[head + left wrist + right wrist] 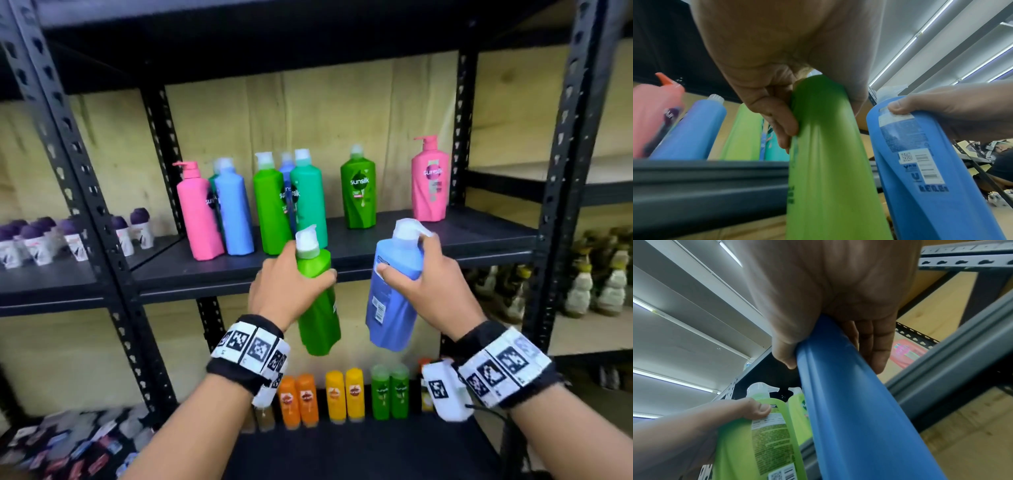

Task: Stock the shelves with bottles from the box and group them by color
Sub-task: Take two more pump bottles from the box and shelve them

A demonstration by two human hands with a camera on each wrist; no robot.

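My left hand (291, 284) grips a green pump bottle (318, 308) by its upper body, held in front of the middle shelf (445, 240). My right hand (424, 284) grips a blue pump bottle (394, 294) beside it, label side toward me. Both bottles hang just below the shelf's front edge. The left wrist view has my fingers (781, 120) curled round the green bottle (828, 162), with the blue bottle (920, 162) to its right. The right wrist view shows the blue bottle (849, 410) in my grasp and the green one (756, 434) at lower left.
On the middle shelf stand a pink bottle (198, 212), a blue one (234, 209), two green ones (270, 205) (358, 192), a teal one (308, 198) and a second pink one (431, 181). Small orange, yellow and green bottles (342, 394) line the lower shelf. Black uprights (565, 171) frame the bay.
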